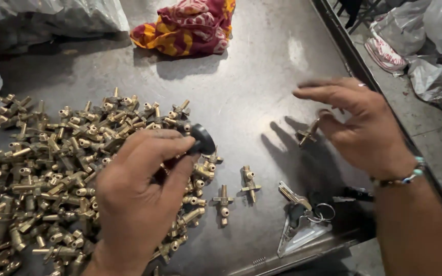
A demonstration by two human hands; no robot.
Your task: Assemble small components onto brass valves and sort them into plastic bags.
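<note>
Left hand (139, 194) grasps a black knob (202, 139) over the brass pile (42, 168), right hand (359, 125) pinches one fitting (308, 134); keys (297, 204) near the table edge (344, 46), bare metal between.

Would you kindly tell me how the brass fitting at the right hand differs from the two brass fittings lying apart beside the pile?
The brass fitting at the right hand is tilted at the fingertips; the two loose brass fittings lie flat, untouched. It is single and partly hidden by the right hand; they are a pair in full view. All share the cross shape and brass colour.

Dim, overhead glare, hard shadows
</note>
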